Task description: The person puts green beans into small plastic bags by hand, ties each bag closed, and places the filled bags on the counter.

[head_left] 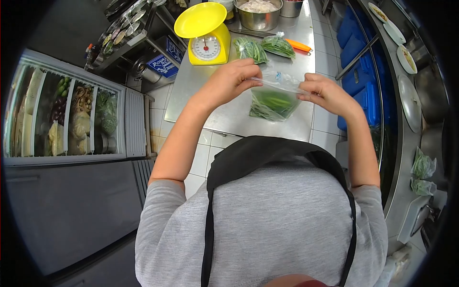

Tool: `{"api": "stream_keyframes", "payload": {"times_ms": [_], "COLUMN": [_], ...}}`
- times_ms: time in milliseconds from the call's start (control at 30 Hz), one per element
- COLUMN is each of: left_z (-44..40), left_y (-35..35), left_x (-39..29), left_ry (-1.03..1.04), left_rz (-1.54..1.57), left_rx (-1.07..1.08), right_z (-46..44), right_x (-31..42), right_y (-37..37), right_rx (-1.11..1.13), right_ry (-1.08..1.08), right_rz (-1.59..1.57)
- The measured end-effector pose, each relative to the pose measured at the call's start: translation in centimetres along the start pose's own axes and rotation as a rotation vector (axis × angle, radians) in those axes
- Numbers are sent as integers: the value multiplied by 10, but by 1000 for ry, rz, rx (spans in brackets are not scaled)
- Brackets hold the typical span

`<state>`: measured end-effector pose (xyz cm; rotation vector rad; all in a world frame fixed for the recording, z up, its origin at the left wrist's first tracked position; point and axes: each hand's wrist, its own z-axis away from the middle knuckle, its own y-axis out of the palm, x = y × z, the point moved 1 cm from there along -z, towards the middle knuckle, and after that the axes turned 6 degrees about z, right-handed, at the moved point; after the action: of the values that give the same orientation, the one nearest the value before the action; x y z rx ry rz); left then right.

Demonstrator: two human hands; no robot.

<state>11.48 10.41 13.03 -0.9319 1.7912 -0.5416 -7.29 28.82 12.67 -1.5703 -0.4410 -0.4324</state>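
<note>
A clear plastic bag of green vegetables rests on the steel table near its right front edge. My left hand pinches the left corner of the bag's top, and my right hand pinches the right corner, so the top is stretched between them. Just behind lie two tied bags of cut greens, one on the left and one on the right. A yellow scale with a round dial and a wide pan stands behind my left hand.
An orange-handled tool lies at the table's right edge. Behind it stands a metal pot of pale food. A glass-front fridge holding vegetables is at left. Blue bins and a steel counter with dishes are at right.
</note>
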Motion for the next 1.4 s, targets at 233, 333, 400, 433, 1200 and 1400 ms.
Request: {"api": "stream_keyframes", "payload": {"times_ms": [233,333,400,433,1200,1400], "left_z": [0,1,-1,-3,-6,-15], "left_y": [-4,18,29,29,25,43], "left_x": [-8,-4,-6,-8,-3,22], "left_ry": [-28,-45,-40,16,-224,-174], "left_rz": [-88,130,195,197,335,284], "left_rx": [-50,-52,-78,-150,-257,-203], "right_z": [-2,-20,-25,-32,-75,-66], "right_x": [-4,9,11,2,10,-9], "right_y": [-18,18,42,53,19,13], "right_rx": [-198,-337,-326,-314,-189,-198], "right_ry": [46,-44,21,-14,-138,75], "right_rz": [-16,-137,-182,-79,-148,-296]}}
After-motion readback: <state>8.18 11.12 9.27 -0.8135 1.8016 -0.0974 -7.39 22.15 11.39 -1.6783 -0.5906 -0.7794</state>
